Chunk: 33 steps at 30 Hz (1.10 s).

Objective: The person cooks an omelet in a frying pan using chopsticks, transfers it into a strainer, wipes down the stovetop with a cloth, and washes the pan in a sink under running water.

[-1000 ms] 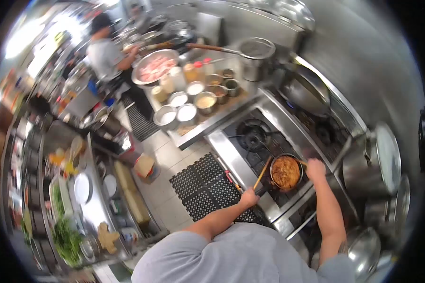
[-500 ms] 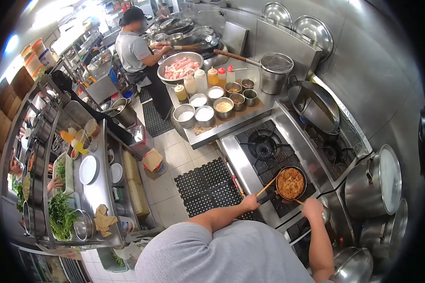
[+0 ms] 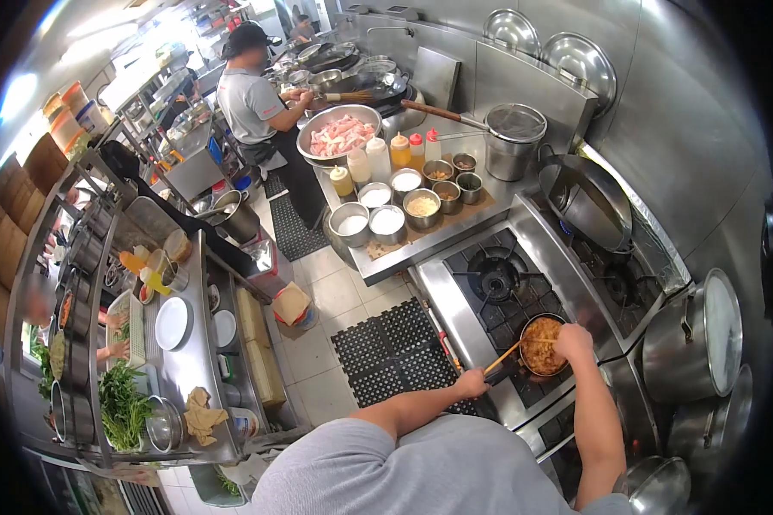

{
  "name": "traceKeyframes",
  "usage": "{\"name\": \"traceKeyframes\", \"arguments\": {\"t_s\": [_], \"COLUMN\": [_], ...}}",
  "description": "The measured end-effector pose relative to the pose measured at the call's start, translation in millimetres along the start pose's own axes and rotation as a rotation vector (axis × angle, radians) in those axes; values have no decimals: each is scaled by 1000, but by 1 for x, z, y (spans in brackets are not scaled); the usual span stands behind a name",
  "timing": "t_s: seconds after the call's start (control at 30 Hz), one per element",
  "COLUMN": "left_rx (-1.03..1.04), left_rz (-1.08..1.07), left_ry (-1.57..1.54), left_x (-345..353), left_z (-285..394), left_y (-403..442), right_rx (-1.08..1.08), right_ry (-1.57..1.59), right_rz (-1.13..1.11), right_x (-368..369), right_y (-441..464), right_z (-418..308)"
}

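Observation:
A small round frying pan (image 3: 530, 370) sits on the near burner, filled with an orange-brown, lumpy food (image 3: 543, 350). My left hand (image 3: 471, 384) is closed round a thin yellow-brown handle (image 3: 502, 358) that runs to the pan's left rim. Over the pan's right side is my right hand (image 3: 574, 342), its fingers closed on a thin wooden utensil (image 3: 537, 341) lying across the food. The utensil's tip is too small to make out.
An unlit burner (image 3: 495, 276) lies beyond the pan, and a wok (image 3: 586, 202) stands behind. Seasoning bowls (image 3: 388, 224) and squeeze bottles (image 3: 378, 160) line the counter. Stockpots (image 3: 692, 343) stand at right. A co-worker (image 3: 253, 103) stands further back, near a bowl of raw meat (image 3: 339, 135).
My right hand has moved from beside the pan's near edge up over its right side, and the utensil now lies across the food. My left hand keeps its hold.

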<state>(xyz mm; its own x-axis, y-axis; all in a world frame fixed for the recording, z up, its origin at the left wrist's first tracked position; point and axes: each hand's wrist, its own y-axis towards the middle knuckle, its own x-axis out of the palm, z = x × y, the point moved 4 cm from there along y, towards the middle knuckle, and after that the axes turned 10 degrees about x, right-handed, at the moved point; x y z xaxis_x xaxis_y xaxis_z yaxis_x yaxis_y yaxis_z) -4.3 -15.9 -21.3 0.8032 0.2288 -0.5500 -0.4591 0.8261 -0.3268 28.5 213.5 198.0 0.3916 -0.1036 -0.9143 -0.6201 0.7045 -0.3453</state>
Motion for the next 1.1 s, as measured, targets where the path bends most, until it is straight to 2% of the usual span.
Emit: {"name": "traceKeyframes", "arguments": {"t_s": [0.1, 0.3, 0.5, 0.6, 0.63, 0.67, 0.7, 0.73, 0.77, 0.87, 0.93, 1.1], "left_rx": [10, -2, 33, -54, -22, -46, -21, -5, 23, 20, -28, -35], "left_rz": [-7, 40, 63, -30, -66, -97, -63, -24, 63, 131, 80, 127], "left_ry": [-18, 4, -8, 73, 118, 81, 72, 29, -1, -32, -114, -68], "left_x": [3, -5, -6, 1, 3, 1, -7, -16, -18, -14, -11, -17], "left_z": [-7, -10, -11, -14, -16, -15, -6, 6, 11, 3, -3, 0], "left_y": [2, 9, 10, 9, 12, 11, 6, -1, -5, -4, -2, -7], "right_rx": [-11, 138, 197, 79, 71, 42, 93, 24, 104, 67, 31, 8], "right_ry": [28, 123, -19, 5, 0, -20, 7, 1, 18, -7, 35, 144], "right_rz": [19, 273, 77, 187, 212, 170, 92, 131, 28, -89, -112, -50], "right_x": [-5, 13, 33, 48, 53, 62, 61, 48, 50, 32, 24, 26], "right_y": [14, 31, 0, -24, -33, -36, -43, -60, -61, -78, -77, -36], "right_z": [2, 37, 80, 90, 93, 96, 92, 83, 80, 58, 41, 9]}}
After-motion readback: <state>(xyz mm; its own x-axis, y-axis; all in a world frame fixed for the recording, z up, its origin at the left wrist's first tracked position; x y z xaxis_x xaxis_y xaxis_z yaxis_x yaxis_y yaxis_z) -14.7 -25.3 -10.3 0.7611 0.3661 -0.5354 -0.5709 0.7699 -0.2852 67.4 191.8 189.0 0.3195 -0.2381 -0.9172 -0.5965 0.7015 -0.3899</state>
